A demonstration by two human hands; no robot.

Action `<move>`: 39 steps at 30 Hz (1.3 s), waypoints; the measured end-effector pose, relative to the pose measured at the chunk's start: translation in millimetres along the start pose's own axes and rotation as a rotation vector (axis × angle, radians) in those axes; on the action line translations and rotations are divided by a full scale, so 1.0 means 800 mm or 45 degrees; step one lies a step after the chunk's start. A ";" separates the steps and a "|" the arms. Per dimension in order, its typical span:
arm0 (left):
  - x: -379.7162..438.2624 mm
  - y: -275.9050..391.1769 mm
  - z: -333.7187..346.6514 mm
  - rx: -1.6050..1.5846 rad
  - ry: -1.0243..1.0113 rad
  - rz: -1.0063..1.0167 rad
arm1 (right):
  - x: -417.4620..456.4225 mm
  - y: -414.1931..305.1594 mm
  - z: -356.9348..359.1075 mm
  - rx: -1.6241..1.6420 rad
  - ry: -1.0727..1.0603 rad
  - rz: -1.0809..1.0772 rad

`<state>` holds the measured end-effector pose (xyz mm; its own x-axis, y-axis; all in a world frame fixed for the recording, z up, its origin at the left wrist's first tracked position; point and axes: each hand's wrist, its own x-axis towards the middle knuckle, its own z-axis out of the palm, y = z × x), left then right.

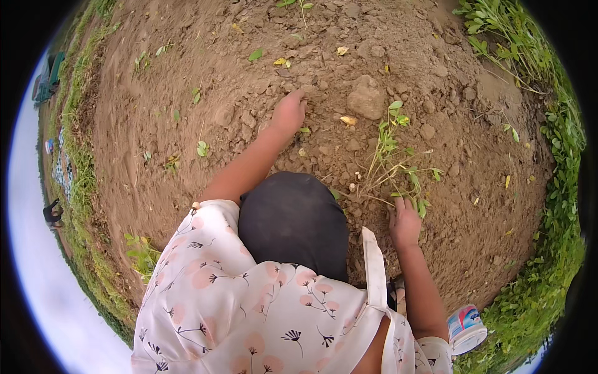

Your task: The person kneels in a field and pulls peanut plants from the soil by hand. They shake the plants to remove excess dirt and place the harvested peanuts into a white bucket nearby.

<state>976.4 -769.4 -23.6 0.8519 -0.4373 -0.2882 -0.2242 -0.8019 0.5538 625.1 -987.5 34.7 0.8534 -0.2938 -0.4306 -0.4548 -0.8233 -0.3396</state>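
Observation:
My left hand (288, 113) reaches down to the loose brown soil (261, 100), its fingers bent at the clods. Whether something small is between those fingertips I cannot tell. Lower and to the right, the fingers of my right hand (405, 223) close on the stems of an uprooted leafy plant (385, 170), which looks like a peanut plant. Its thin stalks spread over the ground, and a few pale pods (352, 187) show near its root end. A large clod (366, 99) lies beyond the plant, with a yellow leaf (348, 120) just below it.
My dark-clothed knee (293, 219) rises between my arms. A white plastic bucket (467, 329) bearing a printed label stands at lower right. Leafy green plants (518, 42) line the right side. At far left are a grassy strip (81, 154), a patterned cloth (61, 170) and a bent-over person (52, 214).

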 end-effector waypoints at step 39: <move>-0.052 0.092 0.091 0.576 -0.667 1.761 | 0.034 0.020 0.029 0.286 -0.043 0.063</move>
<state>889.7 -839.9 -27.3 -0.3681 -0.9283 -0.0536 -0.8730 0.3252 0.3635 635.4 -997.0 -2.1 0.8211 -0.3118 -0.4780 -0.5447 -0.6781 -0.4935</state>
